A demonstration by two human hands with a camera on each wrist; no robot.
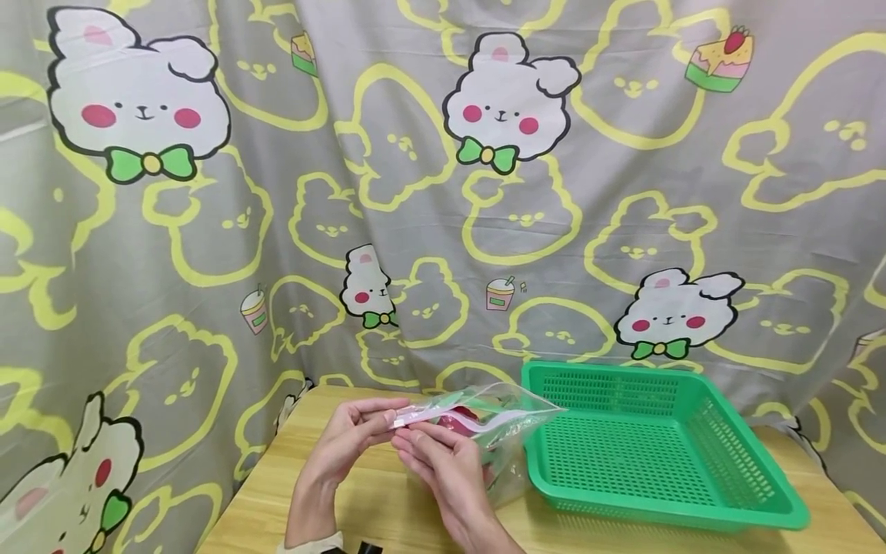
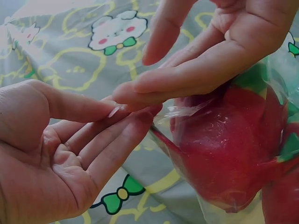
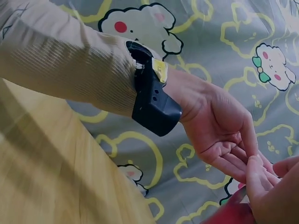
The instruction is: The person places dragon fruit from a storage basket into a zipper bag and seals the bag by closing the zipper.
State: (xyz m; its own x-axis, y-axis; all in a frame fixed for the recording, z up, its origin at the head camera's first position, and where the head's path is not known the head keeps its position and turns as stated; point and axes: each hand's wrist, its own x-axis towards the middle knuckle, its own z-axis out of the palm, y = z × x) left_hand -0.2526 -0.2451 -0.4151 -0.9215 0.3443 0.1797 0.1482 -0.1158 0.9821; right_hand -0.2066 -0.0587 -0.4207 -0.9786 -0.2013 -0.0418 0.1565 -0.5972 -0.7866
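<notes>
A clear zip bag [image 1: 508, 438] with a pale zip strip stands tilted over the table, its top gaping toward the right. Inside it show rounded red things with green parts [image 2: 224, 140], their kind obscured by the film. My left hand [image 1: 349, 435] pinches the bag's left top corner between thumb and fingers, beside the small white zip end. Against that same edge, my right hand [image 1: 450, 469] lays its nearly straight fingers, the tips meeting the left fingertips. In the left wrist view one digit of the right hand [image 2: 233, 51] stands apart from the others.
Right of the bag, a green slotted plastic basket [image 1: 623, 462] sits on the wooden table [image 1: 374, 485], close to the bag. Behind hangs a grey curtain [image 1: 415, 231] with rabbit prints. A black device [image 3: 156, 102] is strapped on the left wrist over a beige sleeve [image 3: 70, 60].
</notes>
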